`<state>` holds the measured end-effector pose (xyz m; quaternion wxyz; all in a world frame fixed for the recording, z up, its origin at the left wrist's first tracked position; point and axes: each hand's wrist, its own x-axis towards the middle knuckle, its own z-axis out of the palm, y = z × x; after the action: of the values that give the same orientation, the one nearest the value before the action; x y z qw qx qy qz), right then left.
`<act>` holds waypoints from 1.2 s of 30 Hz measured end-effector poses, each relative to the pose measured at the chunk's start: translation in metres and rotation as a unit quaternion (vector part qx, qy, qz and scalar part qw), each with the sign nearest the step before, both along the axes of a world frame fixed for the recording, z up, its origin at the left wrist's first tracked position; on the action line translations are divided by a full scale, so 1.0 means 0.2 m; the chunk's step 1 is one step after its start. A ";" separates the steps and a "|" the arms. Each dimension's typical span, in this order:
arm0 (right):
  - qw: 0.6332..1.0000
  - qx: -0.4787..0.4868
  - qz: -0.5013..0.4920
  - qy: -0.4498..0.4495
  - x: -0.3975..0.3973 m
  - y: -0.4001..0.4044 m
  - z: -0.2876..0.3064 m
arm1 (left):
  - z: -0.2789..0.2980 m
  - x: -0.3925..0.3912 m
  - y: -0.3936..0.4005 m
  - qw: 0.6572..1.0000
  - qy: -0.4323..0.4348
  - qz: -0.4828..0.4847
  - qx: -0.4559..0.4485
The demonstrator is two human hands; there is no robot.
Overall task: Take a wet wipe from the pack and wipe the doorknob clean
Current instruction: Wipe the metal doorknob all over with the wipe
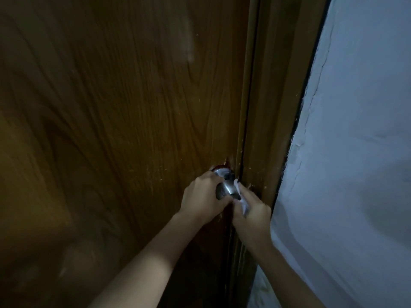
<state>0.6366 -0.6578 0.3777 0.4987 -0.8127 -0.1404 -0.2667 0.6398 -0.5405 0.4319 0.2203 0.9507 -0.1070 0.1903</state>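
left hand (201,195) clasps the doorknob (226,185) from its outer side | right hand (250,213) pinches a bunched wet wipe (241,202), pressed to the knob's frame side | wipe likely limp, light, damp; knob hard, slick, fixed, so grip the wad firmly | pack unseen

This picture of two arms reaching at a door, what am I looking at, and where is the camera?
No machine here: these are a person's bare arms. The camera sits on their head, looking forward and down, so you see what they see. In front is a brown wooden door with a round metal doorknob; a pale wall stands to the right. The left hand grips the doorknob from its left side. The right hand holds a white wet wipe pressed against the knob's right side. No pack of wipes shows.
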 end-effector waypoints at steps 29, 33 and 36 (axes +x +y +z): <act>0.969 -0.200 -0.041 -0.138 0.07 0.00 -0.05 | -0.02 -0.01 -0.02 0.999 -0.022 0.019 -0.034; 0.989 -0.094 -0.070 -0.093 0.02 0.02 -0.10 | -0.02 -0.02 -0.02 0.999 -0.014 0.028 -0.034; 0.986 -0.117 -0.040 -0.112 0.05 0.02 -0.04 | -0.02 -0.01 -0.02 0.999 -0.012 0.019 -0.039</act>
<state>0.6457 -0.6538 0.3689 0.3699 -0.8356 -0.1931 -0.3573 0.6378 -0.5454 0.4273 0.2525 0.9408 -0.0837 0.2100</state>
